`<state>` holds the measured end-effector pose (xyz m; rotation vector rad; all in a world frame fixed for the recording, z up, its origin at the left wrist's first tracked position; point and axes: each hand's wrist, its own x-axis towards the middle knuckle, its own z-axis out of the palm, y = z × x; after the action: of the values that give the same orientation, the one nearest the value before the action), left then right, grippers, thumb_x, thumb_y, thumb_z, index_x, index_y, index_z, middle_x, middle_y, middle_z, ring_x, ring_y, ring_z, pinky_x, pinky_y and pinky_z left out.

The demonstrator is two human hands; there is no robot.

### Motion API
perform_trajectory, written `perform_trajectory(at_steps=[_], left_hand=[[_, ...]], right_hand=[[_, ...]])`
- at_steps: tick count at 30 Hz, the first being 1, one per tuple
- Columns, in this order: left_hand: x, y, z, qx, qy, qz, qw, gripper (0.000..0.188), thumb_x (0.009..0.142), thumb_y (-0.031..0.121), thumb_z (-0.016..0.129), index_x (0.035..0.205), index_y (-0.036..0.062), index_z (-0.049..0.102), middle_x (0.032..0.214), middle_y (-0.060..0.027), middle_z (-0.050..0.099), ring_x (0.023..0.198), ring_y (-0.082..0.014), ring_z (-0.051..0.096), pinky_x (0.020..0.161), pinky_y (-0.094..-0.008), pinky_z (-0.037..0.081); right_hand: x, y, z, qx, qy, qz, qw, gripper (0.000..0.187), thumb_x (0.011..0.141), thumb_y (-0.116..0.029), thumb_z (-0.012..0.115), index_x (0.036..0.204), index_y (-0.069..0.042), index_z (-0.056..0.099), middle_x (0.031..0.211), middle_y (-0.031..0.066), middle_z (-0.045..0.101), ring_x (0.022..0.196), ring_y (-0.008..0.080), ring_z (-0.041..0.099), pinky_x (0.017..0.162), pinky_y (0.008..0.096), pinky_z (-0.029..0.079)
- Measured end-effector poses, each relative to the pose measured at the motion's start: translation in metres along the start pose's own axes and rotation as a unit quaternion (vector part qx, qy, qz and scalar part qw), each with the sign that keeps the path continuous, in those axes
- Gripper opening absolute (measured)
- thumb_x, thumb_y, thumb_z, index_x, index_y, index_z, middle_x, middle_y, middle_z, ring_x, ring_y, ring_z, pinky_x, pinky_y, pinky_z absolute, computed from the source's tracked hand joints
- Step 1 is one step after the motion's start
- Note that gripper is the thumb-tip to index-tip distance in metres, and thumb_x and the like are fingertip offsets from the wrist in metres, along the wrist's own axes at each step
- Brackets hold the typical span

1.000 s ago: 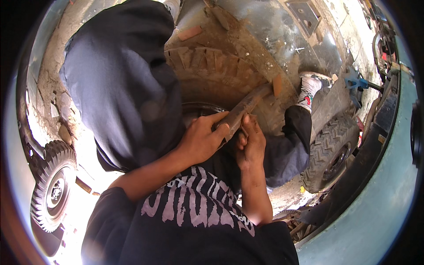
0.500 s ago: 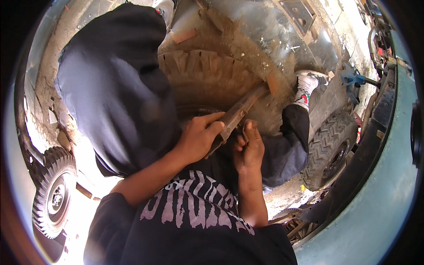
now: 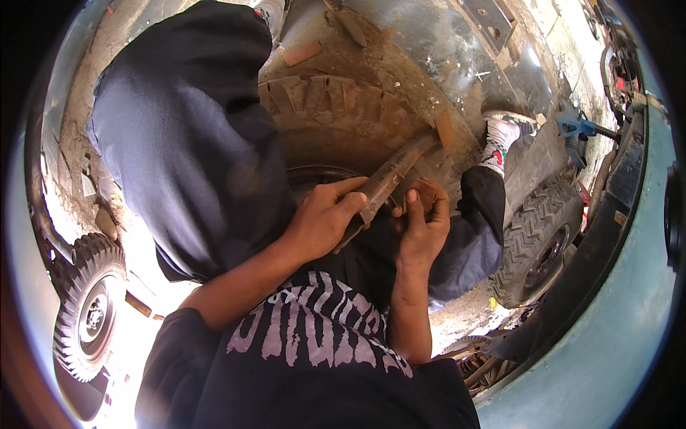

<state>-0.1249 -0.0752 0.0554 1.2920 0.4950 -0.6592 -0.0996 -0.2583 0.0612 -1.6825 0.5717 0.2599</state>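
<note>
My left hand is closed around the near part of a long, rusty metal channel piece, its thumb and forefinger along the near side. The piece slants away to the far right, above a large treaded tyre lying flat between my legs. Just right of the metal piece is my right hand, raised with its fingers curled and its thumb pressed towards them. Something brown shows at its fingertips, too unclear to name. A flat brown block lies beside the far end of the metal piece.
Another reddish-brown block lies on the dusty floor beyond the tyre. A wheel stands at the left and a second treaded tyre at the right. A blue-handled tool and a pale green vehicle panel are further right.
My right hand has moved slightly right and up, turning so the brown thing at its fingertips shows. My left hand still grips the metal piece, which has barely shifted.
</note>
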Motion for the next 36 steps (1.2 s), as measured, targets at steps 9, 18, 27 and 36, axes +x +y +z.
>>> perform_trajectory(at_steps=[9,18,27,36], left_hand=[[0.001,-0.002,0.000,-0.011,-0.010,0.005,1.000,0.053,0.106,0.025,0.049,0.144,-0.0109,0.060,0.112,-0.0177,0.078,0.099,-0.0207,0.074,0.096,-0.0324,0.054],[0.007,-0.023,0.006,0.012,0.079,0.085,0.993,0.048,0.102,0.032,0.053,0.132,-0.0010,0.071,0.093,-0.0155,0.078,0.088,-0.0215,0.075,0.083,-0.0350,0.056],[0.005,-0.016,0.005,-0.082,0.022,0.018,0.996,0.045,0.102,0.028,0.054,0.131,0.0007,0.073,0.081,-0.0070,0.074,0.061,-0.0135,0.066,0.050,-0.0309,0.050],[-0.003,-0.001,0.000,-0.145,-0.002,-0.031,0.989,0.044,0.103,0.027,0.054,0.132,0.0014,0.074,0.079,-0.0072,0.072,0.053,-0.0128,0.060,0.045,-0.0303,0.046]], right_hand=[[0.007,0.012,0.004,-0.300,0.020,-0.380,0.875,0.027,0.089,0.007,0.076,0.112,-0.005,0.081,0.109,0.0148,0.081,0.095,0.0263,0.079,0.085,0.0330,0.061],[-0.009,0.009,-0.001,-0.306,-0.089,-0.417,0.851,0.033,0.087,0.009,0.071,0.115,-0.005,0.081,0.110,0.0157,0.081,0.093,0.0290,0.079,0.084,0.0345,0.061],[0.004,0.017,-0.007,-0.276,-0.115,-0.485,0.822,0.029,0.088,0.005,0.074,0.114,-0.004,0.080,0.109,0.0163,0.081,0.091,0.0291,0.079,0.079,0.0352,0.062],[0.013,0.009,-0.011,-0.299,-0.114,-0.465,0.825,0.034,0.084,0.011,0.071,0.114,-0.002,0.079,0.111,0.0150,0.081,0.088,0.0277,0.078,0.078,0.0347,0.062]])
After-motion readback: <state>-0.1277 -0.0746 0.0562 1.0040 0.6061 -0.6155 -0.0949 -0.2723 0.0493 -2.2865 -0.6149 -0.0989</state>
